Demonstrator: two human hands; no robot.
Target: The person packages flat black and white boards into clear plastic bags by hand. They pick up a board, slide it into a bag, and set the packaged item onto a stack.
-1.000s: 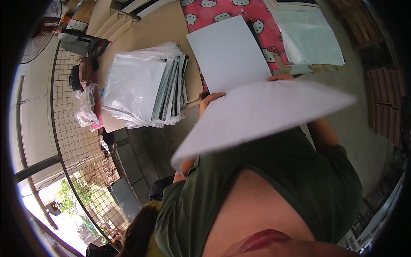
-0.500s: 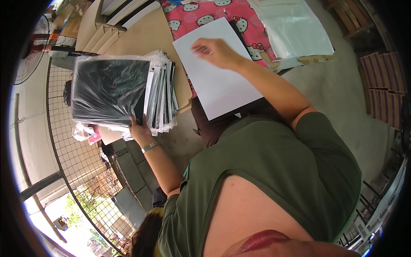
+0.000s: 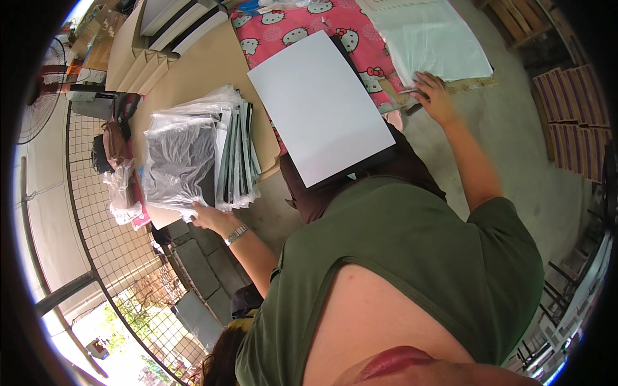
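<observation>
My left hand [image 3: 214,219], with a metal watch on the wrist, is closed on the near edge of a black sheet in a clear plastic sleeve [image 3: 180,154]. That sleeve lies on top of a pile of similar sleeved black-and-white sheets [image 3: 239,151]. At the near edge of a stack of clear plastic sleeves [image 3: 441,45], my right hand [image 3: 434,100] has its fingers stretched out and touching the corner. A blank white sheet [image 3: 322,106] lies on a dark flat board [image 3: 360,168], partly over my lap.
A pink cartoon-print cloth [image 3: 277,29] covers the table beyond the white sheet. Brown cardboard [image 3: 199,71] lies under the pile at left, with thick bound stacks [image 3: 187,26] behind. Bundled striped stacks [image 3: 573,96] stand at far right; a fan [image 3: 42,90] is at far left.
My right hand has moved right, from above the white sheet to the clear sleeves. The sleeved black sheet, raised before by my left hand, now lies lower on the pile.
</observation>
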